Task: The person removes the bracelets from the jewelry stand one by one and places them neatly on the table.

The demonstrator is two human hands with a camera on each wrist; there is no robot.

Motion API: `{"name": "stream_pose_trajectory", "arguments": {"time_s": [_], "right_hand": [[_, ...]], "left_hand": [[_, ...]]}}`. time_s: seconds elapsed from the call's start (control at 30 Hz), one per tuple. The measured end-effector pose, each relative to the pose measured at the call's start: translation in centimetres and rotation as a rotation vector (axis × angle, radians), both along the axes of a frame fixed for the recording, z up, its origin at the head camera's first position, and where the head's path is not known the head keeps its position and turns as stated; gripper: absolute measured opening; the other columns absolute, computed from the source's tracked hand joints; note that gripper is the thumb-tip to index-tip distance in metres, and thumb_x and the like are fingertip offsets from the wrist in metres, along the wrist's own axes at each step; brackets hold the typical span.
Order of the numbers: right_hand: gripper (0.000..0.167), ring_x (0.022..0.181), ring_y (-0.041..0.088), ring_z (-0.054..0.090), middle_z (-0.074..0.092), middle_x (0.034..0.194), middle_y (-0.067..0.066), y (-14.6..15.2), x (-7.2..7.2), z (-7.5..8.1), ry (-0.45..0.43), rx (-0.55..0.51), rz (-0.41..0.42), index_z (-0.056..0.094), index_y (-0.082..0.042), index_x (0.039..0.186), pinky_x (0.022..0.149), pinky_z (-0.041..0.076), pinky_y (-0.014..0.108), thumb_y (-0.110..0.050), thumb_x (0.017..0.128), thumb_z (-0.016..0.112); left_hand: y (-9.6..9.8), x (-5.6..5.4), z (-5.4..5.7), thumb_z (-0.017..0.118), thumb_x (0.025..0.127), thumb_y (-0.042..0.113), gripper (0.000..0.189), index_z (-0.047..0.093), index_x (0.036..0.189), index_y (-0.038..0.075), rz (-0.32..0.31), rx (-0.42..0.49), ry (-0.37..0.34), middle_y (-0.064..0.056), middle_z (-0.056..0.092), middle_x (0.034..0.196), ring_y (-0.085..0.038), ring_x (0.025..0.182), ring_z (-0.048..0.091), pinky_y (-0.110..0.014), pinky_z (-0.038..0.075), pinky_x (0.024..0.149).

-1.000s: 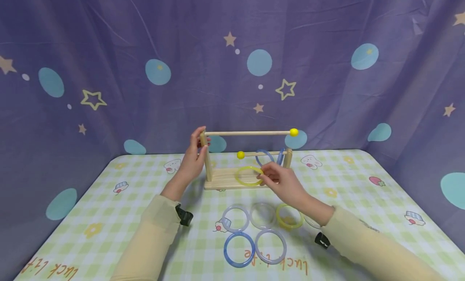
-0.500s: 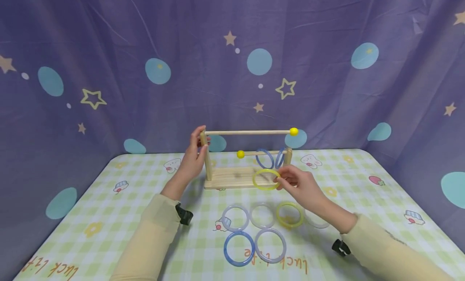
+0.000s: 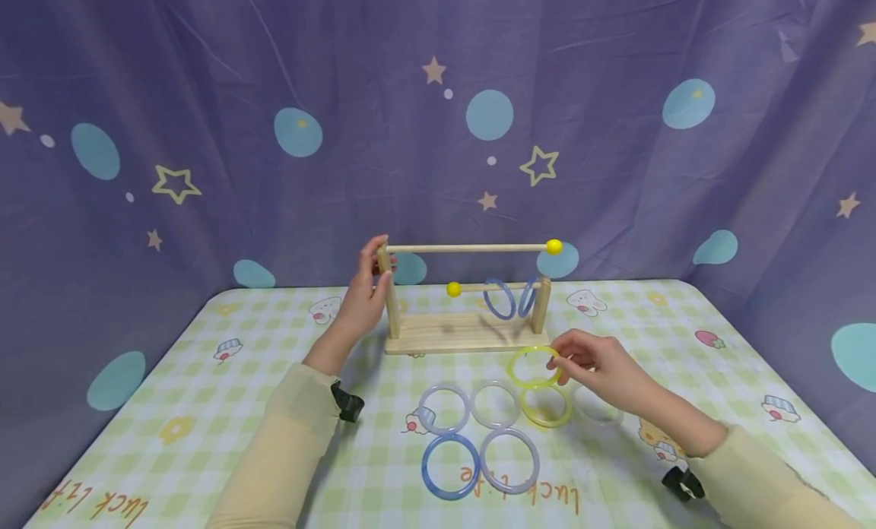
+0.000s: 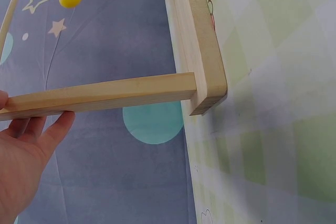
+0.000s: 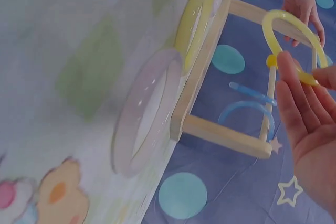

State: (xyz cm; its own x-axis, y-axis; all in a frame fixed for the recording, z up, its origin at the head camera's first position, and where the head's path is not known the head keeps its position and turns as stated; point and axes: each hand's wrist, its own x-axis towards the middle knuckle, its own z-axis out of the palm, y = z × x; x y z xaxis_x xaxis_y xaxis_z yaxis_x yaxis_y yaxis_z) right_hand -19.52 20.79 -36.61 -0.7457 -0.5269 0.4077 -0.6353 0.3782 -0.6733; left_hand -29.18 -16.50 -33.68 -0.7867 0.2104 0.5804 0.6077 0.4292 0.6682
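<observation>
My left hand [image 3: 363, 305] grips the top of the left post [image 4: 105, 94] of a wooden ring stand [image 3: 458, 333], thumb and fingers on either side of it. Between thumb and fingers of my right hand [image 3: 605, 373] is a yellow ring [image 5: 269, 30], pinched at its right edge. In the head view this ring is in front of the stand's right end and overlaps another yellow ring [image 3: 569, 407] lying on the table. Two blue rings [image 3: 512, 301] hang on the stand's lower rod, near the right post [image 3: 541, 308]. The upper rod [image 3: 472, 248] bears no ring.
Several rings lie on the checked tablecloth [image 3: 274, 453] before the stand: a blue ring [image 3: 424, 468], a pale purple ring [image 3: 537, 468] and clear or whitish ones among them. Yellow balls tip both rods. A purple curtain [image 3: 342, 187] hangs behind.
My right hand has carried the yellow ring rightward and toward me, from in front of the stand's base to over the rings on the table. My left hand has stayed on the post.
</observation>
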Motion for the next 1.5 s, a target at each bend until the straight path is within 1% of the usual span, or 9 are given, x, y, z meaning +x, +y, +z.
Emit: {"name": "stream_pose_trajectory", "arguments": {"time_s": [0.2,0.3,0.47,0.6,0.77,1.1,1.27,1.37,1.5], "right_hand": [[0.011,0.067,0.013,0.067,0.07,0.087,0.005,1.4,1.0,-0.2,-0.036,0.073,0.062,0.061,-0.007,0.105,0.063,0.057,0.028,-0.002,0.096,0.06],[0.01,0.067,0.011,0.066,0.07,0.089,0.005,1.9,1.5,-0.3,-0.066,0.098,0.089,0.06,-0.006,0.107,0.061,0.056,0.027,-0.002,0.097,0.057],[0.011,0.065,0.015,0.066,0.07,0.09,0.006,2.4,2.2,-0.5,-0.123,0.103,0.16,0.06,-0.004,0.107,0.058,0.055,0.028,-0.001,0.098,0.055],[0.009,0.065,0.017,0.066,0.069,0.09,0.007,2.7,2.4,-0.8,-0.187,0.111,0.201,0.06,-0.005,0.105,0.058,0.056,0.03,-0.003,0.099,0.054],[0.006,0.064,0.018,0.066,0.07,0.087,0.004,2.9,2.6,-0.9,-0.231,0.142,0.236,0.059,-0.006,0.102,0.059,0.056,0.029,-0.005,0.099,0.055],[0.005,0.061,0.016,0.064,0.068,0.081,0.002,3.0,2.6,-1.1,-0.324,0.156,0.293,0.058,-0.006,0.102,0.058,0.056,0.032,-0.005,0.098,0.056],[0.008,0.058,0.015,0.062,0.066,0.08,0.002,3.1,2.2,-1.7,-0.322,0.168,0.3,0.061,-0.006,0.105,0.056,0.055,0.029,-0.005,0.098,0.057],[0.009,0.056,0.011,0.06,0.064,0.077,-0.002,3.2,2.0,-2.1,-0.292,0.2,0.278,0.064,-0.008,0.104,0.054,0.053,0.026,-0.007,0.097,0.06],[0.007,0.055,0.004,0.056,0.061,0.073,-0.008,3.3,1.8,-2.6,-0.27,0.254,0.244,0.067,-0.011,0.1,0.053,0.05,0.023,-0.01,0.095,0.064]], "left_hand": [[0.1,-0.1,0.0,0.039,0.102,-0.003,0.052,0.022,0.146,0.018,-0.003,0.002,0.0,-0.024,0.053,0.124,-0.042,0.113,0.054,-0.05,0.05,0.091],[0.1,0.0,0.0,0.039,0.102,-0.002,0.052,0.022,0.147,0.018,-0.004,-0.001,0.003,-0.024,0.053,0.124,-0.042,0.114,0.054,-0.051,0.05,0.091],[0.1,0.1,0.1,0.039,0.103,-0.002,0.051,0.02,0.147,0.016,-0.001,-0.011,0.003,-0.026,0.052,0.126,-0.04,0.115,0.054,-0.051,0.051,0.089],[0.0,0.1,0.1,0.039,0.103,-0.001,0.051,0.02,0.147,0.015,0.001,-0.014,-0.003,-0.027,0.051,0.127,-0.039,0.114,0.054,-0.051,0.051,0.088],[0.0,0.1,0.1,0.039,0.103,-0.001,0.05,0.021,0.147,0.015,0.0,-0.017,-0.007,-0.027,0.051,0.127,-0.039,0.114,0.054,-0.051,0.051,0.087],[-0.1,0.1,0.0,0.039,0.103,-0.001,0.052,0.021,0.147,0.02,0.006,-0.013,-0.009,-0.023,0.052,0.126,-0.038,0.115,0.054,-0.05,0.049,0.091],[-0.1,0.1,0.0,0.039,0.103,-0.001,0.051,0.02,0.147,0.017,0.005,-0.018,-0.011,-0.023,0.052,0.126,-0.039,0.115,0.054,-0.051,0.049,0.092],[-0.1,0.1,0.0,0.039,0.103,-0.001,0.051,0.02,0.147,0.015,0.004,-0.02,-0.009,-0.023,0.052,0.126,-0.039,0.115,0.054,-0.052,0.048,0.092],[-0.1,0.1,0.0,0.038,0.103,-0.001,0.051,0.02,0.147,0.017,0.005,-0.022,-0.01,-0.024,0.052,0.126,-0.039,0.114,0.054,-0.051,0.049,0.091]]}}
